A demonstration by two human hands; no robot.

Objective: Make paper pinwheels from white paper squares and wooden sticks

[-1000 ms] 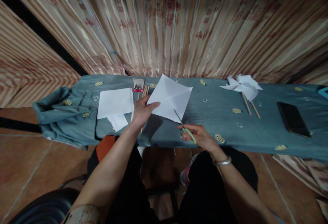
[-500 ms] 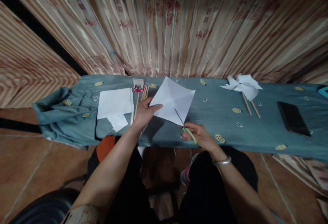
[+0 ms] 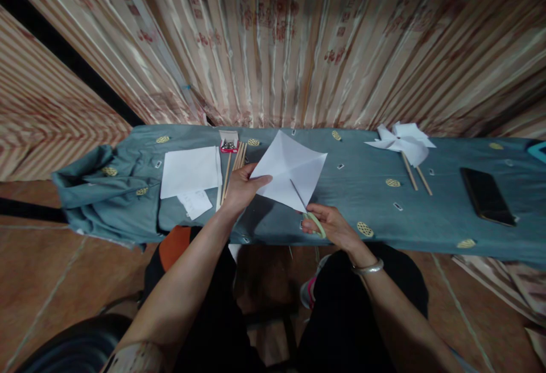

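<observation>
A square white sheet of paper [image 3: 286,162] with diagonal creases is held up over the table, one corner pointing away from me. My left hand [image 3: 244,188] grips its left corner, thumb on top and fingers underneath. My right hand [image 3: 328,226] is closed around the light green handles of a pair of scissors [image 3: 315,224]. One scissor blade lies over the paper from its near corner toward the middle; the other blade is hidden below the sheet.
Left of my hands lie a stack of white paper [image 3: 191,171], a small slip [image 3: 195,203], wooden sticks [image 3: 239,157] and a red box of metal pins [image 3: 229,143]. To the right are paper pinwheels [image 3: 403,141] on sticks and a black phone [image 3: 487,197]. A patterned curtain [image 3: 273,49] hangs behind the table.
The paper has shifted very slightly to the right and toward me. Both hands keep their hold, and the scissors stay at the near corner.
</observation>
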